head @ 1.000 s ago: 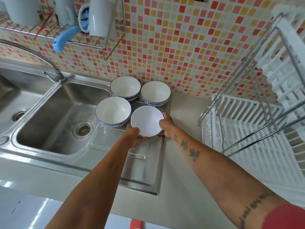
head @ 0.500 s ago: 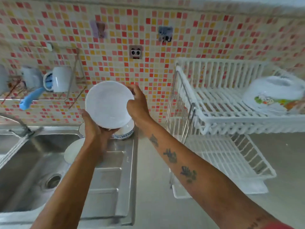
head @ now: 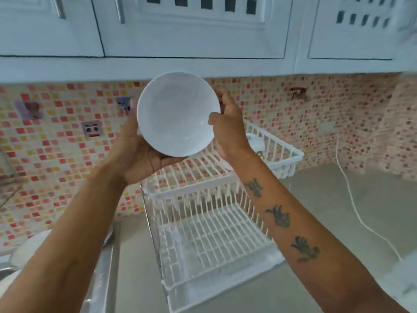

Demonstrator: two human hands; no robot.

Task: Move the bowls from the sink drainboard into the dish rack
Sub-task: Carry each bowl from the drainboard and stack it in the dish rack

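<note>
Kitchen corner, mosaic-tile backsplash (head: 56, 141) in red, orange and yellow, white wall cabinets (head: 203, 26) overhead, grey worktop (head: 338, 199) below. White two-tier dish rack (head: 209, 240) stands on the worktop against the wall, just right of the sink drainboard (head: 99, 285); both tiers look bare on the near side, and something white sits at the upper tier's far right end, too blurred to name.

Change: a second ago the white bowl (head: 178, 114) sat on the drainboard with three patterned bowls; now it is lifted clear, high in front of the tiles, above the rack's upper tier and touching nothing but the hands. Opening tilts toward the camera, inside looks empty.

Left hand (head: 137, 154) cups it from below, palm under the base, fingers curled up the left side. Right hand (head: 228, 123) clamps the right rim, thumb on the inner edge, fingers behind. Both pressed onto the bowl, none spread free.

Judgement: pick-up done, transport nearly done, first bowl of four. Next is lowering and seating it in a tier. Rims of other bowls (head: 29, 249) show at lower left, not yet moved.
</note>
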